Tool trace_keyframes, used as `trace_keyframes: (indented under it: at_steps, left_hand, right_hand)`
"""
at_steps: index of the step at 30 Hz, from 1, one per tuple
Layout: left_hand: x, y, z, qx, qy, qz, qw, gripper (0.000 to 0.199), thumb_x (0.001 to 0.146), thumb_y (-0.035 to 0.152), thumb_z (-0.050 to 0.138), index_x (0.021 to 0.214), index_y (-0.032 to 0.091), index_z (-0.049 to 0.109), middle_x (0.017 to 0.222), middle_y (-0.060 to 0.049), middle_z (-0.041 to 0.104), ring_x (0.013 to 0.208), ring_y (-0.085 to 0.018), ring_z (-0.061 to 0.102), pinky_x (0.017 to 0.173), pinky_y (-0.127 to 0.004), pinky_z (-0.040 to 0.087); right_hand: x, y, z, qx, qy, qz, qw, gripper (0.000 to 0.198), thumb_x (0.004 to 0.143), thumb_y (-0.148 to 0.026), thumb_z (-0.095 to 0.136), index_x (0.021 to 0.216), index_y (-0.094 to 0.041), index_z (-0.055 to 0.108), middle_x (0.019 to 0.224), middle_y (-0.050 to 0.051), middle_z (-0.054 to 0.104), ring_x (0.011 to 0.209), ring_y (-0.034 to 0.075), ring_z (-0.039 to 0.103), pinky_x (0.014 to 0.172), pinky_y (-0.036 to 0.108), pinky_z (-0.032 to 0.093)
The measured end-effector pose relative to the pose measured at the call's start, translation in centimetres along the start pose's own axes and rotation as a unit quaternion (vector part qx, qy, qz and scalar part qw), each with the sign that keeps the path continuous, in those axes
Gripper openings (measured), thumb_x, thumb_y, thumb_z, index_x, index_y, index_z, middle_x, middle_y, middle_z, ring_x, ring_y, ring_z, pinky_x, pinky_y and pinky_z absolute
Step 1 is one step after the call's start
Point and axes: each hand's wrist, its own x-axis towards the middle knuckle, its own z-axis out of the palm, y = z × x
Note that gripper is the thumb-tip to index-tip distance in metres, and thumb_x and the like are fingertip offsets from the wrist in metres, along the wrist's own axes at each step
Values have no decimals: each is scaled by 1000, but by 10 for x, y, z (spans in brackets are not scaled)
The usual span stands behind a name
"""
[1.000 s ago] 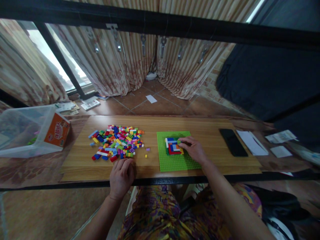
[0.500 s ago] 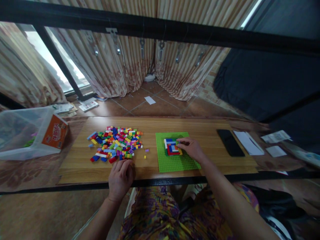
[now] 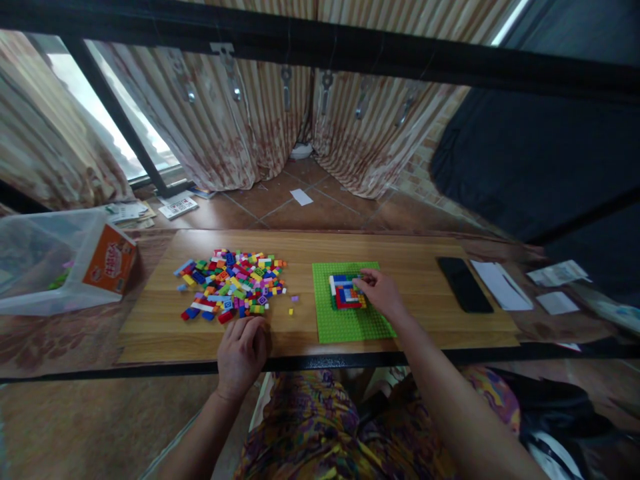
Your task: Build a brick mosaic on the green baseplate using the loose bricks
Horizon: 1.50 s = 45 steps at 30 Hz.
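Observation:
On the right half of the wooden board lies a green studded baseplate (image 3: pixel 345 327). A small stack of toy bricks (image 3: pixel 345 297) in blue, white, red, yellow and green is built up on it. My right hand (image 3: pixel 383 293) reaches over its right side, thumb and fingertips pinched on a small brick at the upper right corner; the fingers partly cover this brick. My left hand (image 3: pixel 243 350) rests loosely closed at the board's front edge, just below a heap of loose bricks (image 3: pixel 235 283). Nothing shows in its curled fingers.
A small yellow brick (image 3: pixel 291 312) and a purple brick (image 3: pixel 295 299) lie between heap and baseplate. A black phone (image 3: pixel 465 285) and white paper with a pen (image 3: pixel 501 287) are at the right. A clear plastic bin (image 3: pixel 50 260) stands left. A dark bar (image 3: pixel 320 50) crosses above.
My right hand has shifted slightly at the upper right corner of the brick stack, its fingers still pinched. My left hand stays in place. The camera view has tilted a little.

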Motion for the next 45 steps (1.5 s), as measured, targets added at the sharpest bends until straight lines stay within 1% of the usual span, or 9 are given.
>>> trace_keyframes:
  at_steps: [9, 14, 19, 25, 28, 35, 37, 41, 45]
  left_hand:
    - [0, 0, 1, 4, 1, -2, 1000, 14, 89, 16, 52, 98, 18, 62, 91, -7, 65, 86, -22, 58, 80, -32, 47]
    - [1, 1, 2, 10, 1, -7, 1000, 14, 89, 15, 52, 98, 18, 62, 92, -7, 65, 87, -22, 57, 80, -32, 46]
    - [1, 0, 2, 5, -2, -6, 1000, 13, 90, 17, 51, 96, 19, 62, 92, -6, 65, 85, -22, 57, 79, -32, 46]
    - [0, -2, 4, 2, 3, -6, 1000, 13, 90, 16, 50, 96, 19, 61, 91, -7, 65, 86, -22, 57, 81, -33, 46]
    - [0, -3, 5, 0, 9, 0, 1000, 13, 90, 15, 50, 97, 18, 61, 92, -7, 65, 87, -22, 57, 81, -33, 46]
    - [-2, -2, 6, -14, 4, -6, 1000, 13, 91, 15, 49, 97, 18, 60, 92, -7, 63, 87, -22, 56, 82, -34, 47]
    - [-3, -1, 5, -18, -1, -11, 1000, 14, 91, 15, 49, 98, 19, 60, 92, -7, 63, 88, -22, 55, 82, -34, 47]
    - [-4, 0, 5, -19, -6, -22, 1000, 15, 91, 14, 49, 99, 19, 59, 94, -7, 63, 89, -22, 55, 81, -34, 47]
    - [-4, 2, 4, -22, -11, -23, 999, 16, 90, 13, 48, 99, 20, 59, 93, -7, 63, 88, -22, 56, 80, -34, 47]
  right_hand:
    - [-2, -4, 2, -75, -26, -11, 997, 31, 79, -40, 63, 98, -16, 70, 82, 8, 70, 73, 20, 63, 70, 33, 48]
    - [-9, -7, 3, -106, -24, -45, 993, 32, 84, -42, 56, 100, -17, 69, 89, 9, 70, 81, 21, 62, 76, 34, 47]
    - [-6, -6, -1, -67, -34, -54, 996, 33, 82, -44, 58, 98, -18, 70, 85, 8, 70, 78, 21, 63, 76, 35, 47]
    - [-15, 1, -9, 5, 23, -36, 999, 53, 90, -55, 36, 98, -15, 70, 90, 12, 72, 83, 23, 66, 79, 37, 49]
    - [-29, 4, -12, 74, 71, -18, 995, 59, 87, -63, 39, 100, -13, 69, 89, 13, 73, 82, 25, 67, 78, 39, 50]
    - [-65, -18, -12, 141, 139, -34, 980, 42, 88, -52, 49, 99, -17, 68, 90, 9, 72, 83, 22, 65, 78, 38, 50]
    - [-78, -32, -5, 122, 124, -71, 982, 35, 89, -47, 49, 98, -19, 69, 95, 9, 72, 88, 22, 65, 81, 38, 50]
    - [-104, -56, 22, 83, 17, -166, 982, 24, 91, -36, 50, 97, -22, 69, 98, 6, 70, 91, 20, 64, 84, 36, 50]
    - [-116, -70, 54, 50, -66, -214, 973, 21, 91, -26, 49, 100, -22, 67, 94, 5, 68, 90, 19, 63, 81, 33, 50]
